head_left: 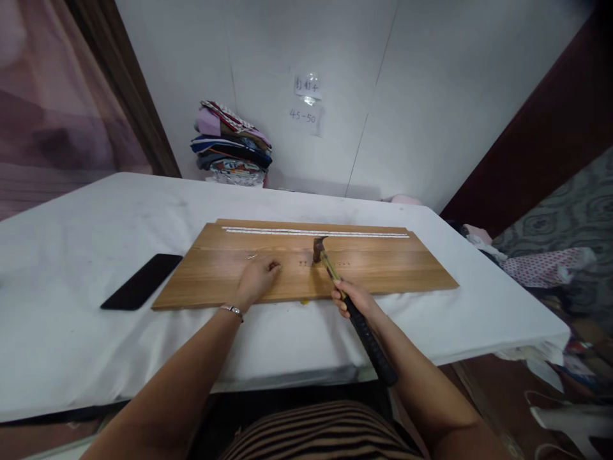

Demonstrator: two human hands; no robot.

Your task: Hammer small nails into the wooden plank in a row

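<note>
At the centre of the frame, the right hand (353, 298) grips the hammer (357, 319) mid-handle, its head beside a row of small nails (302, 263) in the board (287, 285); a lower grip should give fuller, squarer blows. The left hand (256, 280), fingers curled narrow left of the row, perhaps pinching something I cannot make out, is best held clear.

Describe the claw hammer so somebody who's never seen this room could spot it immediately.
Find the white-covered table, then the wooden board lying on it. By the board's near edge, the right hand grips the claw hammer. Unlike the flat black slab left of the board, it has a yellowish neck between dark clawed head and black grip.
</note>
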